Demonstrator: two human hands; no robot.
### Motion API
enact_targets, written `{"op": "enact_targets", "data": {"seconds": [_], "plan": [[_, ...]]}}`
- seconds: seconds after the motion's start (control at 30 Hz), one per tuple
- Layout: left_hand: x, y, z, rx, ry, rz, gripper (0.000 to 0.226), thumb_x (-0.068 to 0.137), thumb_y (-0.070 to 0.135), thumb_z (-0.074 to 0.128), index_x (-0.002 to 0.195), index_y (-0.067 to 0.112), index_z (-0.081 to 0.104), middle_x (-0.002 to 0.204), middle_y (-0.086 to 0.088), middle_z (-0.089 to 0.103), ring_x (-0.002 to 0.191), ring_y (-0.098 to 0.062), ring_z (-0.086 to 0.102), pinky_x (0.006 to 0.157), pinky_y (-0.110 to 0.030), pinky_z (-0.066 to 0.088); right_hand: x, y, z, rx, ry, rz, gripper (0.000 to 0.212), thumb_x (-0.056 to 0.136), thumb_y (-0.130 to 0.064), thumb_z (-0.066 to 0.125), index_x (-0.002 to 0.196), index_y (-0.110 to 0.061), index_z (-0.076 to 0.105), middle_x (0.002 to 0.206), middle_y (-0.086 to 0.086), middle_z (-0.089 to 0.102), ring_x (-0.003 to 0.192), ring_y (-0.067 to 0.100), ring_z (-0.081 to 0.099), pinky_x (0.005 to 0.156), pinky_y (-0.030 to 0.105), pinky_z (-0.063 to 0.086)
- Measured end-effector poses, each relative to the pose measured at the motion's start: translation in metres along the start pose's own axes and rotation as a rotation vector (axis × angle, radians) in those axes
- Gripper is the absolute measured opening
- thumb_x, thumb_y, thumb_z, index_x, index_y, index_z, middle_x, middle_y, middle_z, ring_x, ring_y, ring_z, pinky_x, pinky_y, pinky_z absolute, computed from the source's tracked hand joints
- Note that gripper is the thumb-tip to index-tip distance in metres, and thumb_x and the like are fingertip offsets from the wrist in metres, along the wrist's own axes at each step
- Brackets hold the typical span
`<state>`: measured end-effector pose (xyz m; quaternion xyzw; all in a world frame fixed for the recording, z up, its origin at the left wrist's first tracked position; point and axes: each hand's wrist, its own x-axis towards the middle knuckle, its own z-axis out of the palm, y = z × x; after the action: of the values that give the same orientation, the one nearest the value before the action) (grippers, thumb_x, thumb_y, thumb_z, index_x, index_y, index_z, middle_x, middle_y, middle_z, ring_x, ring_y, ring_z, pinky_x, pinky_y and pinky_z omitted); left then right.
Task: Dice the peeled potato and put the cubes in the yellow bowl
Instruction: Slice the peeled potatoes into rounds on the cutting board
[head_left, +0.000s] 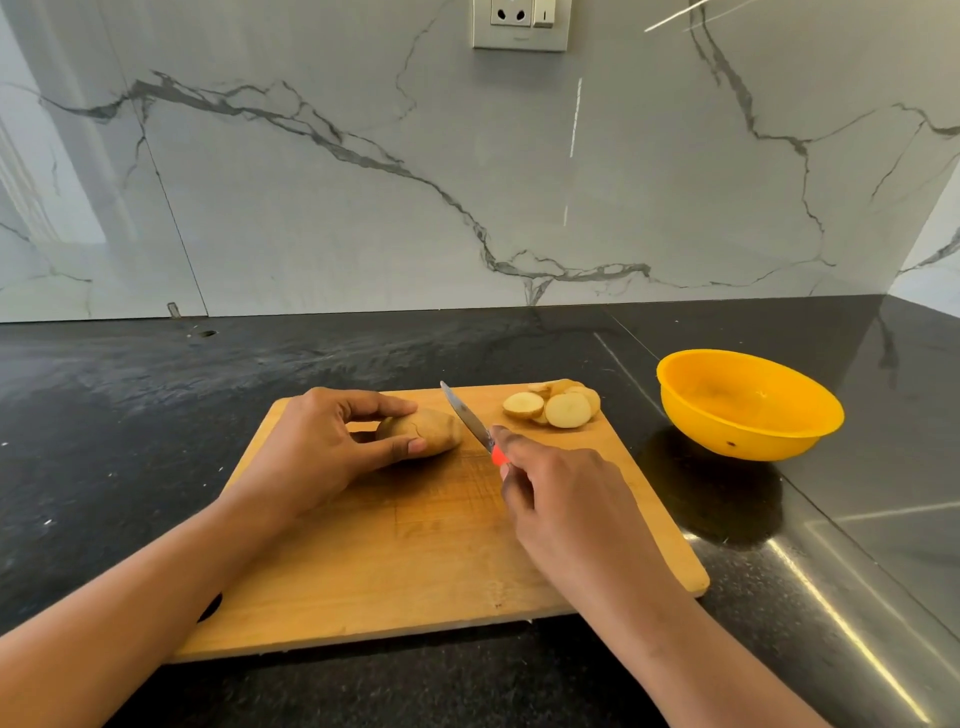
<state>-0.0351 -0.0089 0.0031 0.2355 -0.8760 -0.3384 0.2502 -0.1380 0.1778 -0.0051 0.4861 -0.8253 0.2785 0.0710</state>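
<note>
l hand (311, 457) gripping potato (434, 428), r hand (566, 499) clamped on knife (466, 415), slices (558, 408) nr yellow bowl (727, 434)

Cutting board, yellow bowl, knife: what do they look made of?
The cutting board looks like wood with a matte finish: visible grain and faint cut marks. The yellow bowl is probably plastic: smooth, slightly glossy, uniform colour, thin rim. On the knife, the blade looks like metal, grey and reflective. The red handle is mostly hidden in the right hand; possibly plastic, can't confirm.
</note>
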Motion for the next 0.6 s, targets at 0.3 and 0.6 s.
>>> {"op": "enact_targets", "data": {"seconds": [0.3, 0.6], "plan": [[-0.001, 0.002, 0.0, 0.008, 0.017, 0.012, 0.037, 0.055, 0.049, 0.073, 0.091, 0.049, 0.064, 0.089, 0.033, 0.059, 0.085, 0.018, 0.052, 0.069, -0.004, 0.039, 0.0, -0.001, 0.006, -0.037, -0.007, -0.061, 0.049, 0.101, -0.035, 0.037, 0.149, -0.035, 0.025, 0.103, -0.012, 0.063, 0.081, 0.006, 0.052, 0.064, 0.018, 0.04], [-0.003, 0.003, 0.002, 0.029, 0.042, 0.042, 0.044, 0.057, 0.048, 0.071, 0.101, 0.039, 0.068, 0.09, 0.032, 0.057, 0.086, 0.018, 0.049, 0.071, -0.002, 0.038, 0.025, -0.006, 0.011, -0.237, -0.158, -0.114, 0.047, 0.101, -0.021, 0.041, 0.148, -0.022, 0.032, 0.095, -0.002, 0.059, 0.074, 0.012, 0.048, 0.055, 0.023, 0.039]]}}
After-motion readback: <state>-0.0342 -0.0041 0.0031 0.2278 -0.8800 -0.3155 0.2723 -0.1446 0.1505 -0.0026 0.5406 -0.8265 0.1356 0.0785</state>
